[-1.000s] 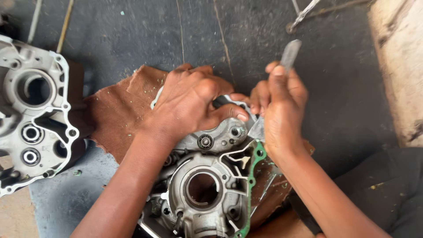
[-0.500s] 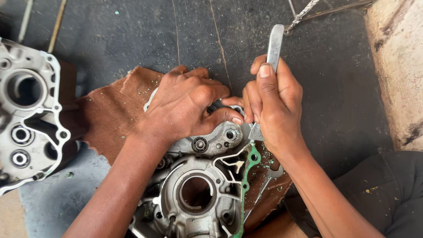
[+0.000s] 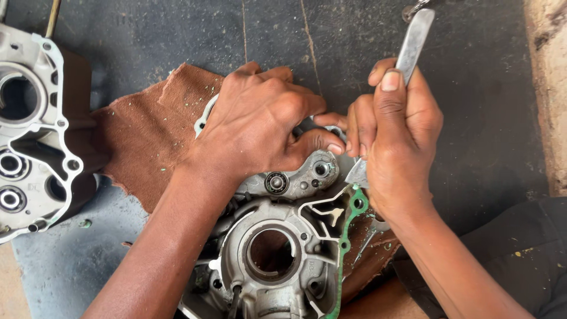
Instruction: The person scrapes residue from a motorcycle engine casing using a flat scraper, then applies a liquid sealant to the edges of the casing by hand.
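A grey metal engine case half [image 3: 277, 254] lies on a brown cloth [image 3: 147, 130], with a green gasket [image 3: 349, 230] along its right rim. My left hand [image 3: 260, 118] presses down on the case's far end, fingers wrapped over its edge. My right hand [image 3: 393, 136] grips a flat metal scraper blade [image 3: 413, 41], whose lower tip [image 3: 357, 174] meets the rim just above the green gasket. Part of the case's far edge is hidden under my left hand.
A second engine case half [image 3: 32, 130] sits at the left edge on a dark block. The floor is dark and scuffed, with small green flakes on the cloth. A pale concrete strip [image 3: 546, 88] runs along the right side. Dark trousers [image 3: 514, 254] fill the lower right.
The view has shifted slightly, so the case and both hands sit a bit lower and further left. The scraper stands more upright than a second ago; its tip stays at the rim.
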